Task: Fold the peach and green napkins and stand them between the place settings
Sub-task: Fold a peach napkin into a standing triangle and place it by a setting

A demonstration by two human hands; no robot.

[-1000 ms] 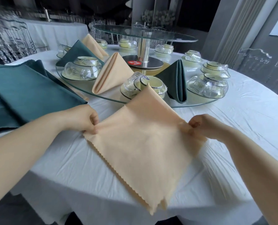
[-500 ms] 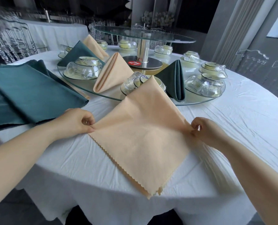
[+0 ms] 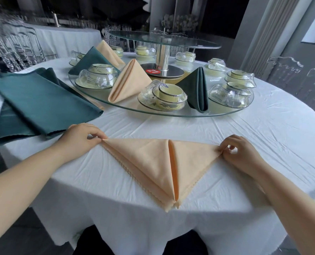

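Note:
A peach napkin (image 3: 149, 162) lies on the white tablecloth (image 3: 245, 137) as a downward-pointing triangle with a raised crease down its middle. My left hand (image 3: 81, 137) pinches its left corner. My right hand (image 3: 239, 151) pinches its right corner. A stack of flat green napkins (image 3: 41, 105) lies at the left. On the glass turntable (image 3: 217, 113), folded napkins stand between wrapped place settings (image 3: 164, 96): a peach one (image 3: 129, 81), a green one (image 3: 197, 89), and further back another green (image 3: 92, 59) and peach (image 3: 107, 52).
A raised glass tier (image 3: 164, 38) on a metal post (image 3: 162, 56) stands at the turntable's middle, with a red number tag (image 3: 152, 71) at its base. Clear chairs (image 3: 285, 70) stand at the right. Another clothed table (image 3: 64, 39) is behind at the left.
The napkin was held up as a diamond; its top corner has come down toward me, so it now lies flat as a triangle. Both hands lowered and spread to its side corners.

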